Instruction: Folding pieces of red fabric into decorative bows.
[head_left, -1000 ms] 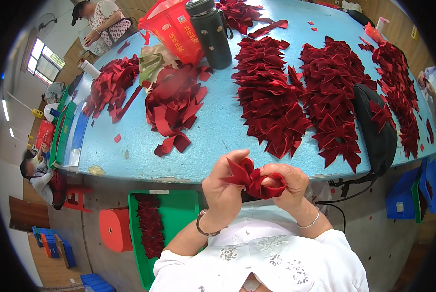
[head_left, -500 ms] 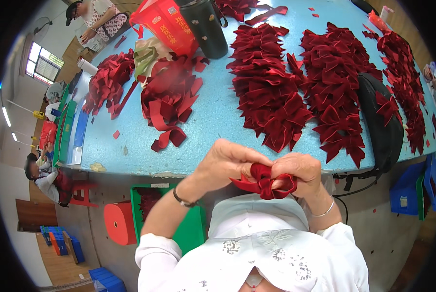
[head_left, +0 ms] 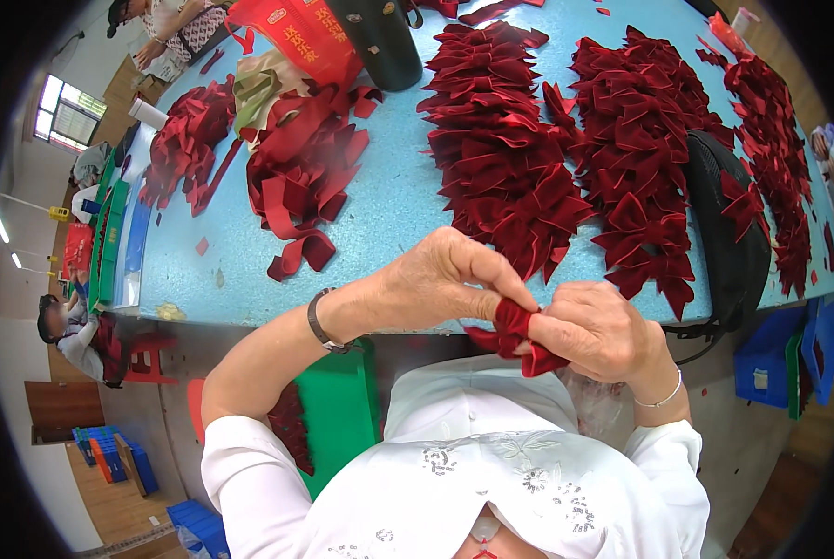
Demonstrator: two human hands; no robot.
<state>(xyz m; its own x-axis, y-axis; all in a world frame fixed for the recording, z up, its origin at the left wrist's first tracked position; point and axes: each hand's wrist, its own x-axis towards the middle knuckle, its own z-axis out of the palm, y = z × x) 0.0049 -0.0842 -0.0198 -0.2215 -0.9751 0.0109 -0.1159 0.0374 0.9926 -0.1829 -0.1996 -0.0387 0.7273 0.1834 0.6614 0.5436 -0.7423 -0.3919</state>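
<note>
A dark red velvet ribbon bow is held between my hands, just off the table's front edge. My left hand is closed, thumb and index finger pinching the top of the bow. From the other side my right hand grips the bow, fingers curled and thumb laid along it. Part of the ribbon is hidden by the fingers. Beyond my hands lie long overlapping rows of finished-looking bows, one in the middle and one to its right. A heap of loose red ribbon strips sits to the left.
The blue table also bears a dark bottle, a red bag, another ribbon heap and a black bag at right. Below stand a green crate and a blue crate. Other people are at the far left.
My left hand has risen, its wrist and forearm swinging out to the left. The bow has turned in my fingers, its knot now less visible. The whole view has shifted slightly.
</note>
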